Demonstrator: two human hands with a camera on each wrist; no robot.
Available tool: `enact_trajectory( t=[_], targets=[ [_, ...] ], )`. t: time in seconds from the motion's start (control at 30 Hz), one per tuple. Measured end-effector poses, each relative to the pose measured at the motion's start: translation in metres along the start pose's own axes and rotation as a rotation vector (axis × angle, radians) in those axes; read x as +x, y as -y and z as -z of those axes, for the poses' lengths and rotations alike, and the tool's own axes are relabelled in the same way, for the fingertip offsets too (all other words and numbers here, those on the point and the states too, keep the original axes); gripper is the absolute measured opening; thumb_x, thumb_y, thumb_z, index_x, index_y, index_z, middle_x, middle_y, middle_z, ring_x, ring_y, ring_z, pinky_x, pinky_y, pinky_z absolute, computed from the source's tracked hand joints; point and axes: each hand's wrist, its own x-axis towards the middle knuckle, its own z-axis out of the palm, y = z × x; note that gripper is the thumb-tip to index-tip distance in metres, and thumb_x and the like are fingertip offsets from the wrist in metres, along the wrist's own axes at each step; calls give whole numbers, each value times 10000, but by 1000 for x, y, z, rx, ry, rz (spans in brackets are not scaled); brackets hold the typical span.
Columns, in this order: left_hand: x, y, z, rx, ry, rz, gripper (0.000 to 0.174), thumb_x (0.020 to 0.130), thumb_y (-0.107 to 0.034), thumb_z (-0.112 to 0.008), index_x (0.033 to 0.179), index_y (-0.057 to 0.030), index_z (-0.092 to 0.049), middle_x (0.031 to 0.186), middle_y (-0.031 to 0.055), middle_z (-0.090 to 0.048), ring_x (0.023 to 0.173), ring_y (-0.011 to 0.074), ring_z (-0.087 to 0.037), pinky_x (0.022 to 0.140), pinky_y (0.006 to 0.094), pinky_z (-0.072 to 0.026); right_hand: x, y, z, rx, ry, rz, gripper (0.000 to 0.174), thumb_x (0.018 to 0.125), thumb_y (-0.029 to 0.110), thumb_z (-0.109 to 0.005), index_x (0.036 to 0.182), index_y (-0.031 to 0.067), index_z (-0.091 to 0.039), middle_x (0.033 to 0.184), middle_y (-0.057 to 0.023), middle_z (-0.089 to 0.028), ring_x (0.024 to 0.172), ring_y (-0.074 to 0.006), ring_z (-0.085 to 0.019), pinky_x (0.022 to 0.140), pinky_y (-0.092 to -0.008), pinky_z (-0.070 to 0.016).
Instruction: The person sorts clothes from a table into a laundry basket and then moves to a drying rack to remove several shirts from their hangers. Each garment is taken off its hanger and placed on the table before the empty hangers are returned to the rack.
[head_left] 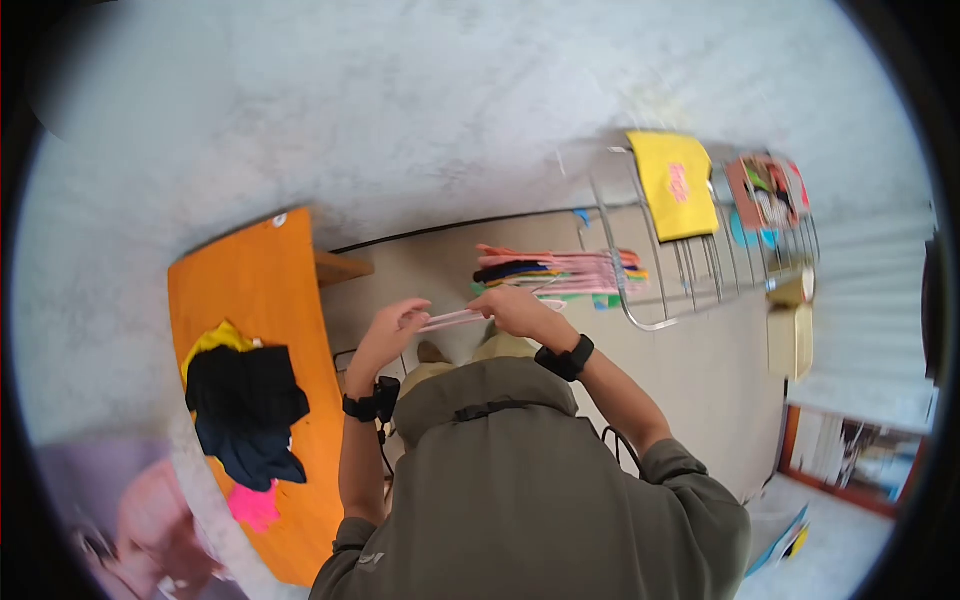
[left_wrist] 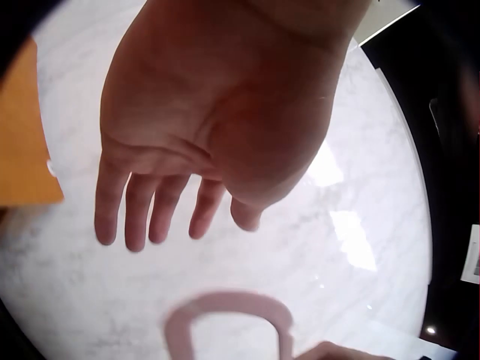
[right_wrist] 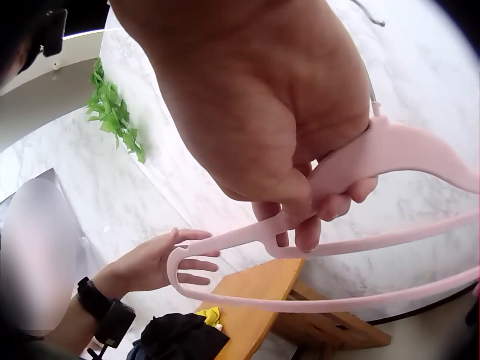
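My right hand (right_wrist: 262,112) grips a pink clothes hanger (right_wrist: 337,306) by one sloping shoulder, with fingers and thumb curled round it. The metal hook stands up beside that hand in the right wrist view. In the head view the hanger (head_left: 455,320) spans the space between both hands. Its rounded end points at my left hand (head_left: 390,335). That left hand (left_wrist: 217,105) has its fingers extended and spread in the left wrist view, with the hanger's curved end (left_wrist: 229,301) apart from the fingertips there.
An orange wooden table (head_left: 300,360) at left bears a black garment (head_left: 245,400), yellow cloth (head_left: 225,337) and pink cloth (head_left: 254,508). Ahead hang several coloured hangers (head_left: 560,272) beside a metal rack (head_left: 640,322), which carries a yellow item (head_left: 668,185) and a filled box (head_left: 745,195).
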Motion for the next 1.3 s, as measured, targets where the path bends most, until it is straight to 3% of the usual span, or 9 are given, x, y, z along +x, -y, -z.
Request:
enact_trajectory(
  t=[0.13, 0.3, 0.37, 0.5, 0.67, 1.0, 1.1, 1.2, 1.3],
  targets=[
    [28, 7, -42, 154, 407, 101, 242, 847, -168, -555, 1011, 4, -601, 778, 130, -606, 727, 175, -581, 668, 304, -460, -49, -31, -7, 67, -13, -162, 299, 703, 2, -515, 950, 96, -654, 769, -115, -625, 791, -307, -593, 664, -413, -456],
    [59, 25, -99, 221, 527, 26, 259, 863, -164, -527, 1054, 3, -577, 849, 123, -615, 763, 196, -558, 717, 307, -449, -109, -109, -41, 70, -197, -257, 273, 712, 49, -540, 942, 119, -669, 769, -111, -637, 764, -323, -599, 666, -428, -467],
    [69, 26, -114, 255, 525, 8, 279, 867, -178, -520, 1083, -6, -557, 915, 147, -613, 841, 237, -573, 766, 327, -452, -123, -139, -43, 23, -97, -366, 244, 735, 75, -535, 924, 140, -675, 819, -116, -642, 788, -317, -604, 685, -426, -475],
    [78, 24, -128, 357, 535, 48, 294, 865, -189, -525, 1100, -13, -538, 967, 167, -606, 886, 264, -577, 791, 341, -457, -135, -209, -67, -79, -166, -458, 331, 717, 21, -472, 941, 149, -679, 810, -129, -637, 832, -319, -595, 711, -421, -474],
    [74, 34, -130, 368, 498, 100, 280, 866, -181, -529, 1088, -11, -540, 964, 166, -610, 860, 251, -577, 784, 335, -460, -137, -243, -67, -171, -276, -463, 188, 755, 80, -525, 856, 142, -670, 812, -113, -644, 797, -292, -618, 687, -411, -487],
    [53, 49, -131, 299, 334, 215, 283, 860, -187, -543, 1091, -24, -545, 954, 162, -614, 831, 242, -587, 767, 330, -470, -115, -274, -80, -366, -242, -381, 176, 758, 88, -529, 867, 153, -652, 771, -102, -626, 751, -285, -617, 654, -399, -485],
    [51, 46, -133, 296, 291, 222, 286, 858, -191, -544, 1094, -30, -545, 943, 160, -618, 816, 238, -594, 755, 334, -475, -102, -265, -71, -333, -284, -326, 192, 743, 69, -523, 863, 143, -653, 784, -112, -627, 766, -292, -614, 643, -396, -483],
    [48, 45, -136, 293, 269, 256, 294, 855, -198, -550, 1098, -32, -545, 943, 164, -622, 809, 241, -600, 752, 339, -476, -79, -221, -36, -211, -242, -346, 223, 742, 69, -512, 900, 105, -664, 835, -145, -637, 823, -305, -610, 721, -424, -477],
    [42, 43, -139, 352, 260, 244, 302, 856, -203, -552, 1103, -31, -542, 956, 169, -622, 822, 247, -601, 753, 344, -476, -46, -230, -20, -174, -379, -249, 197, 751, 77, -499, 868, 74, -658, 841, -140, -644, 816, -314, -613, 701, -437, -477]
  ],
)
